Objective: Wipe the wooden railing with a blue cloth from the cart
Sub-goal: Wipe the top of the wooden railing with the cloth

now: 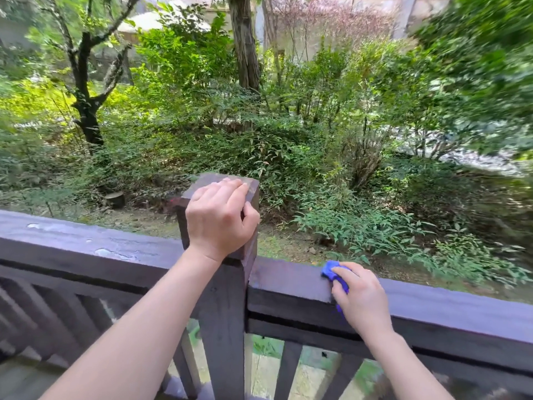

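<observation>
A dark brown wooden railing crosses the view from left to right, split by a square post in the middle. My left hand grips the top of that post, fingers curled over its cap. My right hand lies on the top rail just right of the post, pressing a bunched blue cloth against the wood. Only the cloth's left part and a strip under my palm show. The cart is out of view.
The left rail section has pale wet patches on top. Balusters run below the rail. Beyond the railing lie dense shrubs, tree trunks and a small stump. The right edge of the view is blurred.
</observation>
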Motion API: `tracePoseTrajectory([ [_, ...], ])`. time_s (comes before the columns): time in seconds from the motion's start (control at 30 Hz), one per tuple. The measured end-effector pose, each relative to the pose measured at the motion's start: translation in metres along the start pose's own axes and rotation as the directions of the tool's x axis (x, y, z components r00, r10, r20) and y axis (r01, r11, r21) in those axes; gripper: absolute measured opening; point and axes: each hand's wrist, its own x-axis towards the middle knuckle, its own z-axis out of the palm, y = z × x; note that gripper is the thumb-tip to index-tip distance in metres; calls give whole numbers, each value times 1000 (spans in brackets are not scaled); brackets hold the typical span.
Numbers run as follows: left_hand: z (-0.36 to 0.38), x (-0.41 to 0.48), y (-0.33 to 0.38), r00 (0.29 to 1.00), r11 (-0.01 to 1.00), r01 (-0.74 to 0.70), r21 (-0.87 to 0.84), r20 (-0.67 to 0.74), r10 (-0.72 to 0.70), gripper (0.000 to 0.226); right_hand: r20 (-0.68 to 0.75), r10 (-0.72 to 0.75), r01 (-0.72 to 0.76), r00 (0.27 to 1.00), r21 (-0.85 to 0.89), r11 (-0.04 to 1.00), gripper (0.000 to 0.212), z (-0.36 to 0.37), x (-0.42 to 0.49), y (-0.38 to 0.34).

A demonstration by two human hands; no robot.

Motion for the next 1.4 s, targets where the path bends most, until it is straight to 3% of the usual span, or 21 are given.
tracePoseTrajectory([
  [0.13, 0, 0, 2, 999, 999, 33, -5, 24, -32, 27, -2, 86, -86, 996, -27, 996, 18, 6, 0, -52],
  [0.3, -7, 0, 2, 996, 998, 47, 28, 74, -49, 27, 39, -281, 276, 959, 91, 957, 25, 15, -36, -100],
  [0.5, -24, -1, 11, 972, 994, 95, 56, 209, -105, 27, 121, -163, 104, 979, 393, 914, 30, 4, -61, -109],
  [0.8, -81, -33, 3, 947, 974, 144, -172, 310, -86, 42, 157, -311, 202, 937, 482, 852, 33, -1, -83, -165],
  [0.93, -113, -87, -48, 946, 962, 244, -123, 248, -209, 42, 176, -378, 253, 909, 488, 836, 31, 3, -82, -196],
  [1.1, -144, -164, -144, 850, 899, 431, 72, 303, -432, 43, 181, -436, 294, 881, 514, 806, 29, 28, -70, -247],
  [1.27, -169, -215, -258, 779, 858, 464, 221, 359, -514, 47, 137, -445, 315, 885, 527, 789, 29, 77, -49, -330],
  [1.4, -182, -227, -359, 733, 841, 460, 285, 412, -541, 45, 140, -357, 244, 923, 506, 828, 27, 121, -20, -393],
])
